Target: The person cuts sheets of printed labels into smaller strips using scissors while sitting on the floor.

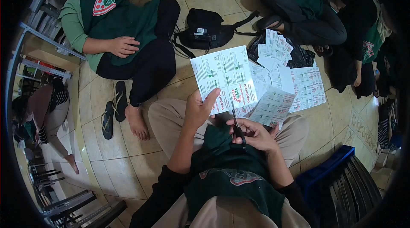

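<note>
My left hand [200, 108] holds a printed label sheet [224, 76] upright by its lower left edge, thumb in front. The sheet shows several label panels with green and red print. Black scissors [240, 133] are in my right hand [256, 135], their blades pointing up at the sheet's bottom edge. Whether the blades touch the paper cannot be made out. Just beyond my right hand, a separate label sheet [273, 106] lies tilted near my knee. More printed sheets [308, 87] are spread on the floor behind it.
A black bag [205, 29] lies on the tiled floor ahead. Sandals [107, 119] sit at the left, beside a seated person's bare foot [137, 125]. Other people sit at the upper right. A black plastic bag [301, 57] is under some papers. A blue-edged black crate [341, 181] stands at the lower right.
</note>
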The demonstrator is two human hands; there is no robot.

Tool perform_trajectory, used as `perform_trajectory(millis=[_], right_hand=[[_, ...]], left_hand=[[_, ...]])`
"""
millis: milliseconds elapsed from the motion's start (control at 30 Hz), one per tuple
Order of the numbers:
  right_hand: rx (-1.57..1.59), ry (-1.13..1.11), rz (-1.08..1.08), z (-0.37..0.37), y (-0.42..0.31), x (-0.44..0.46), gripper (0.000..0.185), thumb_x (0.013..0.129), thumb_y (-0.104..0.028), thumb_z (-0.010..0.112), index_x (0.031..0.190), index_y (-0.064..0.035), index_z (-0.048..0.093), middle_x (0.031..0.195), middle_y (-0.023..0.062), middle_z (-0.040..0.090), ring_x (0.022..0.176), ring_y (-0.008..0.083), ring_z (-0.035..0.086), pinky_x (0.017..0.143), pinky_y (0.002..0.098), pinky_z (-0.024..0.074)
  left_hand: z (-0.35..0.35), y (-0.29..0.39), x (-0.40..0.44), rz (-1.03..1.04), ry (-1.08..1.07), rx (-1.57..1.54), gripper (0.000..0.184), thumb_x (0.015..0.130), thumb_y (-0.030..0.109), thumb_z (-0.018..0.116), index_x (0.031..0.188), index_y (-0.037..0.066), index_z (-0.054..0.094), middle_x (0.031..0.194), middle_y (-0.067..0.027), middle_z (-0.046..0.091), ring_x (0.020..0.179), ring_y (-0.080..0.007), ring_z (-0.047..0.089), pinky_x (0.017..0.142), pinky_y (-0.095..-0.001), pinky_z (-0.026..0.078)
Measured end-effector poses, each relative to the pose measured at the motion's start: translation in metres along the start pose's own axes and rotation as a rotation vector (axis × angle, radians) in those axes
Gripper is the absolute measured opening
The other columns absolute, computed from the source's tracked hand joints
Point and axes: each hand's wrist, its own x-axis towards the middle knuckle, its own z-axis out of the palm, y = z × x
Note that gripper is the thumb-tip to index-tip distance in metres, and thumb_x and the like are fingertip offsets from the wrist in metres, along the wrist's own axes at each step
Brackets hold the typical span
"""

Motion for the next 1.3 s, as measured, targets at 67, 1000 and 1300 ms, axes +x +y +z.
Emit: perform_trajectory(millis=[67, 1000, 1300], right_hand=[[-0.012, 0.006, -0.007, 0.000, 0.001, 0.000, 0.054, 0.081, -0.008, 0.070, 0.129, -0.0042, 0.047, 0.097, -0.0023, 0.055, 0.079, 0.0021, 0.049, 0.071, 0.0161, 0.0381], [-0.026, 0.111, -0.044, -0.001, 0.006, 0.002, 0.048, 0.080, -0.002, 0.068, 0.125, 0.0005, 0.049, 0.099, 0.0029, 0.057, 0.090, 0.0087, 0.054, 0.079, 0.0228, 0.0447], [-0.001, 0.118, -0.042, -0.002, 0.003, 0.001, 0.049, 0.080, -0.005, 0.069, 0.124, 0.0007, 0.048, 0.099, 0.0028, 0.058, 0.092, 0.0090, 0.055, 0.080, 0.0230, 0.0453]], left_hand=[[0.000, 0.002, -0.001, -0.013, 0.011, 0.001, 0.022, 0.090, 0.019, 0.058, 0.090, -0.002, 0.063, 0.064, -0.0024, 0.061, 0.046, -0.0040, 0.049, 0.039, -0.0203, 0.037], [0.000, -0.011, -0.004, -0.005, -0.133, -0.021, 0.023, 0.090, 0.020, 0.058, 0.097, -0.002, 0.062, 0.076, -0.0043, 0.065, 0.054, -0.0037, 0.054, 0.040, -0.0198, 0.039], [0.001, -0.002, -0.007, -0.094, -0.164, -0.017, 0.025, 0.090, 0.022, 0.058, 0.099, -0.001, 0.062, 0.074, -0.0038, 0.064, 0.052, -0.0036, 0.053, 0.038, -0.0184, 0.038]])
